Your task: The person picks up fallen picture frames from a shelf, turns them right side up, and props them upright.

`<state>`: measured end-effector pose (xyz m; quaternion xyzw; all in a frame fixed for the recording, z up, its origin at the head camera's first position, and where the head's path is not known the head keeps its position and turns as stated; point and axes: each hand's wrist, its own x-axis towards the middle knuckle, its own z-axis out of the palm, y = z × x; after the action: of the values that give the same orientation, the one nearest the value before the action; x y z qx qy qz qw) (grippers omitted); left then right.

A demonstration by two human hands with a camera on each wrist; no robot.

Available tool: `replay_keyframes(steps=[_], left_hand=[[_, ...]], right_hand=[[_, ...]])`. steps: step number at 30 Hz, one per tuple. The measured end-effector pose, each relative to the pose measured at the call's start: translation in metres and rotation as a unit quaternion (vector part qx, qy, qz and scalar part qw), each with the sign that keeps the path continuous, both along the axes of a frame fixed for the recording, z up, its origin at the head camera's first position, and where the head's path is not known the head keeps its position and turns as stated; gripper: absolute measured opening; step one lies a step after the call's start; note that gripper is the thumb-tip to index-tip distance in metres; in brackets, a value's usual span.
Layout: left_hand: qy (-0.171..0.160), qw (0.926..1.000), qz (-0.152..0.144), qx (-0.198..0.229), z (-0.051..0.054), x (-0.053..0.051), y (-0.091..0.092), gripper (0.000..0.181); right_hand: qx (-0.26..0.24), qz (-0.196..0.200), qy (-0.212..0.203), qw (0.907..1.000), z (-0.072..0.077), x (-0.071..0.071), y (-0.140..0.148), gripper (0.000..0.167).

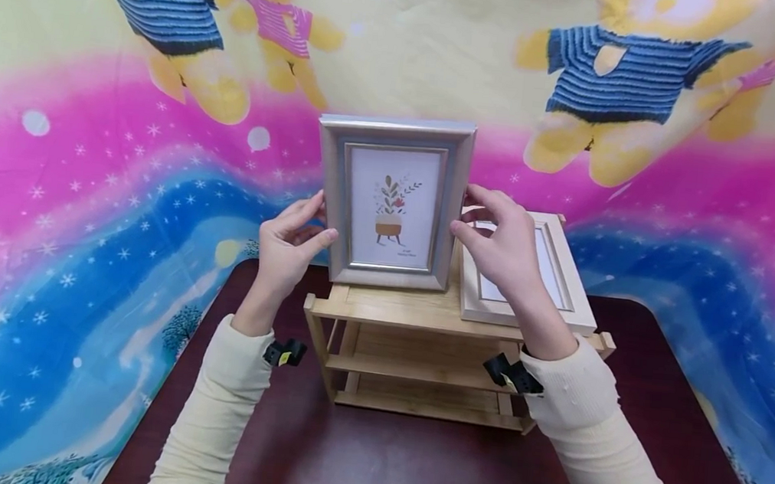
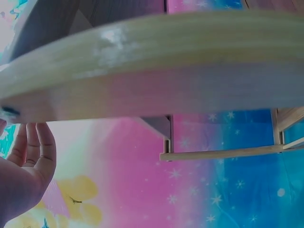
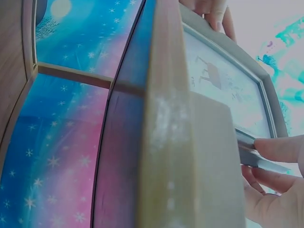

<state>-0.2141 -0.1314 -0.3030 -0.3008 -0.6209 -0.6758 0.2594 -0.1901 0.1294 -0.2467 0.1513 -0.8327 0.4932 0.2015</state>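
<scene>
A silver-grey picture frame (image 1: 455,263) with a plant print stands nearly upright at the left part of a wooden rack's top shelf (image 1: 396,304). My left hand (image 1: 286,245) grips its left edge, thumb in front and fingers behind. At its right edge my right hand (image 1: 507,249) pinches it between thumb and fingers. The right wrist view shows the grey frame (image 3: 280,114) with the right hand (image 3: 278,180) at its edge. In the left wrist view the left hand (image 2: 28,166) is partly hidden by a pale edge close to the camera.
A cream frame (image 1: 582,313) lies flat on the rack's right part, beneath my right hand. The rack has lower shelves (image 1: 418,371) and stands on a dark red table (image 1: 368,463). Behind hangs a colourful cloth (image 1: 418,52) with printed bears.
</scene>
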Motion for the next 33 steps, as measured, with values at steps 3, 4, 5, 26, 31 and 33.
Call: replay_keyframes(steps=[3,4,5,26,31,33], left_hand=[[0.022,0.9996,0.014,-0.012,-0.001,0.003,0.000,0.045],[0.027,0.9994,0.019,-0.014,-0.001,0.004,0.001,0.046],[0.031,0.9992,0.024,-0.014,-0.001,0.005,0.002,0.046],[0.058,0.9921,0.108,-0.028,-0.004,0.018,0.013,0.050],[0.072,0.9897,0.121,-0.026,-0.006,0.021,0.015,0.049],[0.081,0.9884,0.126,-0.022,-0.007,0.022,0.017,0.048]], right_hand=[[0.004,-0.004,0.007,1.0000,0.002,-0.002,-0.002,0.041],[0.004,-0.006,0.007,1.0000,0.003,-0.002,-0.003,0.041],[0.003,-0.007,0.007,0.9999,0.003,-0.003,-0.003,0.040],[0.125,0.045,0.032,0.9906,0.055,0.007,-0.011,0.080],[0.169,0.025,0.011,0.9852,0.063,0.005,-0.015,0.074],[0.177,0.020,0.004,0.9840,0.064,0.005,-0.017,0.073]])
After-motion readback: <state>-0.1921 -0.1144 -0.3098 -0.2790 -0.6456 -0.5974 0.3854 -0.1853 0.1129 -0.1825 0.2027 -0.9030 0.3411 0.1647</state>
